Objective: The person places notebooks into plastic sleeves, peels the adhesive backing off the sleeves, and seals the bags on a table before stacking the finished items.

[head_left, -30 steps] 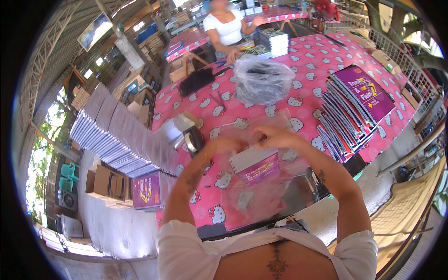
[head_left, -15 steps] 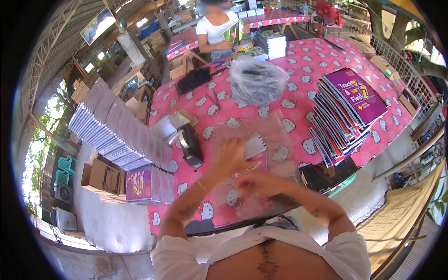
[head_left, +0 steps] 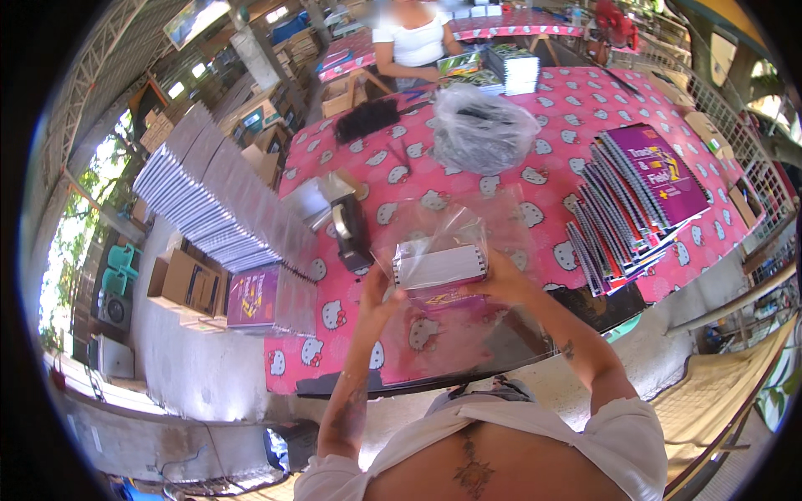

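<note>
Tape dispenser (head_left: 352,236) left of hands (head_left: 505,280); plastic bag (head_left: 484,134) beyond; fanned notebooks (head_left: 643,188) right.

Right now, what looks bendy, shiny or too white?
In the head view, the pink patterned tablecloth bows at its edges; in the head view, clear wrinkled plastic film near centre glints; in that view, daylight among far-left green leaves glares white.

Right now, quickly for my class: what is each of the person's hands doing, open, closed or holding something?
Left hand: closed, holding the left end of the purple-covered notebook bundle.
Right hand: closed, holding its right end.
</note>
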Tool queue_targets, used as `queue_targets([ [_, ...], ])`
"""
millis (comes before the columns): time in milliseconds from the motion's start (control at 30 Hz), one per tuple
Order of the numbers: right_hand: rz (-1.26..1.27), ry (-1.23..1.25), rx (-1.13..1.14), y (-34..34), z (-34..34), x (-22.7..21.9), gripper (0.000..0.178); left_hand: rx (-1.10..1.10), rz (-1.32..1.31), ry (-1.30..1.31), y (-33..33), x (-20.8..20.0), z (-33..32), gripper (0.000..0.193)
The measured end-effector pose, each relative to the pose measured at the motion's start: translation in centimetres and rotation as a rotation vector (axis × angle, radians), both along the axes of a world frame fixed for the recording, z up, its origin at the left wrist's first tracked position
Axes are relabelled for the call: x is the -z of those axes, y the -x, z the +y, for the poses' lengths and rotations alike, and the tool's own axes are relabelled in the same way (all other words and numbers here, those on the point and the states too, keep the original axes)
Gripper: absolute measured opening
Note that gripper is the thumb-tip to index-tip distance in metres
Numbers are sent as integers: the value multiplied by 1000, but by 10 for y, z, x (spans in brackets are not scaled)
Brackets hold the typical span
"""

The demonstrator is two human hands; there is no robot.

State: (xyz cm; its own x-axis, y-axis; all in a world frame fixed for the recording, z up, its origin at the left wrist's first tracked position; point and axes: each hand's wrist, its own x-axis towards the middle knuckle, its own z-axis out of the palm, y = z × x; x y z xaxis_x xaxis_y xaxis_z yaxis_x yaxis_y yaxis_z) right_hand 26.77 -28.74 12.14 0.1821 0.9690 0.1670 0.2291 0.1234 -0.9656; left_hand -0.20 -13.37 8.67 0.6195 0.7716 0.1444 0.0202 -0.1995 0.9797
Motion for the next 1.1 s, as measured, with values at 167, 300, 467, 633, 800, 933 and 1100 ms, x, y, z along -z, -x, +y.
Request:
queue_targets([
  [167,80,-28,-9,-14,13,-72,33,-105,54,-145,-45,-91,-16,35],
  [300,-114,-281,220,14,-6,-138,24,-374,-203,-125,1,-74,56,29],
  [467,-926,-448,132,92,23,-124,37,-367,221,252,46,29,175,29],
  [633,-892,-147,164,106,39,-114,37,-483,-68,99,15,57,163,18],
  [800,-1019,-327,280,115,59,-111,29,-443,-328,552,43,87,139,20],
  [933,-909,-101,154,109,48,-118,28,-631,1027,-599,30,14,131,19],
  [1100,-956,-95,180,121,45,-125,30,241,-239,4,27,-66,86,19],
])
